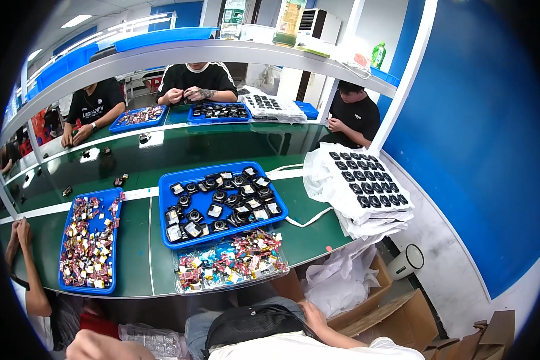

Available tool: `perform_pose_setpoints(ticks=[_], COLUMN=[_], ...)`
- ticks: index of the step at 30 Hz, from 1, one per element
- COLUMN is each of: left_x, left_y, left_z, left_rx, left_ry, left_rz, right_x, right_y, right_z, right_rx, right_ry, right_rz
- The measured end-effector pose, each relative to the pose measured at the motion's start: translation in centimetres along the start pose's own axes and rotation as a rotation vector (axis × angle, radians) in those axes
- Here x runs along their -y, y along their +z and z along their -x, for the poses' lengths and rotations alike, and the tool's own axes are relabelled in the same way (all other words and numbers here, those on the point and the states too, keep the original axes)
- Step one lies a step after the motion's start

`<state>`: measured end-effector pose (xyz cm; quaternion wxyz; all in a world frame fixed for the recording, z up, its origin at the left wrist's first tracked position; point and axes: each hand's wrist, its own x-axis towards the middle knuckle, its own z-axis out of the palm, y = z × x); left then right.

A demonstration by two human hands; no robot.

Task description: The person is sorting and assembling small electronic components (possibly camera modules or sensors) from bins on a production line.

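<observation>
My right hand rests on my jeans at the lap, beside a black waist bag, its fingers laid out and holding nothing I can see. Low at the left edge of my body, my left hand is blurred and cut off by the lower border, so its fingers cannot be made out. Ahead of me on the green bench stands a blue tray of small black camera-like units with round lenses. Against its near side lies a clear plastic tray heaped with small red circuit boards and yellow or silver parts.
A narrow blue tray of similar parts sits left. At right, stacked white packing sheets carry rows of black units. Below are cardboard boxes and a white bin. A metal shelf crosses above; several people work around the bench.
</observation>
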<state>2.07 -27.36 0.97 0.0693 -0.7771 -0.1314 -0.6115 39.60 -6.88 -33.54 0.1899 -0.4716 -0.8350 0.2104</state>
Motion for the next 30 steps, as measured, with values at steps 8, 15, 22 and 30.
perform_pose_setpoints(ticks=[8, 15, 22, 30], left_x=[13.2, 20.6, 25.0, 25.7], left_y=[3.3, 3.2, 1.4, 0.7], left_z=[5.7, 7.5, 9.6, 10.9], left_rx=[-0.033, 0.106, 0.062, -0.005], left_ry=[-0.553, -0.763, -0.703, -0.722], left_rz=[-0.502, -0.513, -0.699, -0.678], right_x=[-1.5, 3.7, 17.3, 23.7], right_y=[0.8, -14.7, -27.9, -40.7], right_z=[-0.4, -8.2, -23.3, -46.7], right_rx=[0.016, 0.994, -0.068, -0.835], right_ry=[0.14, 0.077, -0.552, -0.635], right_rz=[0.187, -0.105, -0.244, 0.465])
